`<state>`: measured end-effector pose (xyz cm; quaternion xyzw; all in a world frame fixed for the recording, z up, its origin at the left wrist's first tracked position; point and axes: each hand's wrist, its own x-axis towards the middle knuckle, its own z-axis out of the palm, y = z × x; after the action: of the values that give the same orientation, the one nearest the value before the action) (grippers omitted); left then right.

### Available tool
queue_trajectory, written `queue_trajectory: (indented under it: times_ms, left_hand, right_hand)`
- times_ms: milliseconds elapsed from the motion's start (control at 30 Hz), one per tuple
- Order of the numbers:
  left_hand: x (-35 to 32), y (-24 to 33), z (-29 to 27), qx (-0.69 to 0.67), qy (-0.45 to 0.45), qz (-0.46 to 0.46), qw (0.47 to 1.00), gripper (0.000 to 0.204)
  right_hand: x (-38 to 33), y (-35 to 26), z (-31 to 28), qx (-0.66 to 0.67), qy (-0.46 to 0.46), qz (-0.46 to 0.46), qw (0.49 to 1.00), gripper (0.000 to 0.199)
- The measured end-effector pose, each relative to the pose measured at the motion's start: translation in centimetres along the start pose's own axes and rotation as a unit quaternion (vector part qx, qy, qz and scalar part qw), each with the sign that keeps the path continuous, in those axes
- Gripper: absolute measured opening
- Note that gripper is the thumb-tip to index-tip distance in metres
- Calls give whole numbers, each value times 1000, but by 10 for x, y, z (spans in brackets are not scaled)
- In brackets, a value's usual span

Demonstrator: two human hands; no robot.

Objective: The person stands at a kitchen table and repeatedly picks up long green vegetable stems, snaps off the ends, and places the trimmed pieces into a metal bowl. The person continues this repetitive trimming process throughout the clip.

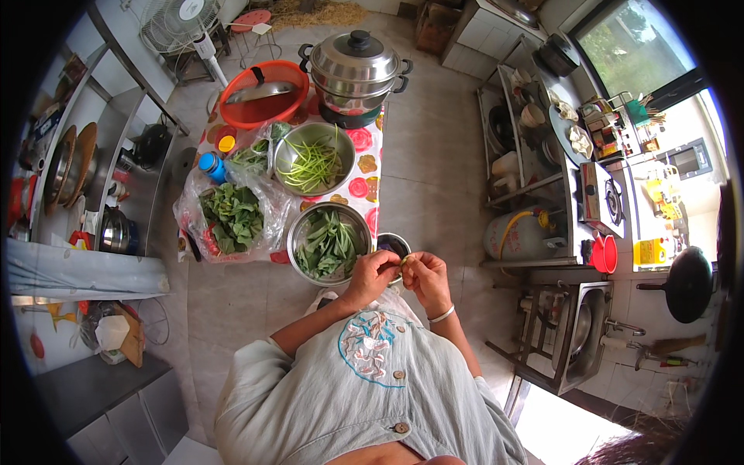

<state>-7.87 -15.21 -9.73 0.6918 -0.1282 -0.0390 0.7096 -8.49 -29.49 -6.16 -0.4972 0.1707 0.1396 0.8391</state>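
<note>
My left hand (373,277) and my right hand (426,280) meet in front of my chest, both with fingers closed in a pinch. Between the fingertips shows a small yellow-green bit, too small to name. Below them, a dark-looking container (394,243) with a pale rim is partly hidden by my hands. Just left of my left hand, a steel bowl (293,260) holds picked green leaves (329,244). Behind it, another steel bowl (348,182) contains thin green stems (310,167). Bunched leafy greens (232,217) lie in a clear plastic bag (273,225) farther left.
A patterned cloth covers the table (364,188). On it stand a blue-capped bottle (211,164), a red basin (244,120) with a metal lid-like piece, and a steel steamer pot (356,70). Metal shelves line the left; a gas stove (603,198) and a sink (593,333) are right.
</note>
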Motion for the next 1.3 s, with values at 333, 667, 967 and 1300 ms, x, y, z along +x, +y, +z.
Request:
queue_trajectory:
  times_ms: [333, 667, 967, 1300]
  left_hand:
    - [7, -9, -16, -191, 35, -131, 972, 7]
    - [14, -22, -57, -255, 165, -130, 944, 5]
    - [20, -17, -68, -261, 204, -112, 937, 5]
    - [10, -12, -65, -264, 180, -87, 944, 8]
  right_hand:
    - [3, -1, -25, 34, 34, -13, 999, 13]
    - [-20, -19, -106, 121, 120, -106, 980, 10]
    - [3, 17, -118, -166, 148, -76, 972, 4]
    - [52, 64, -90, -681, 135, -183, 696, 12]
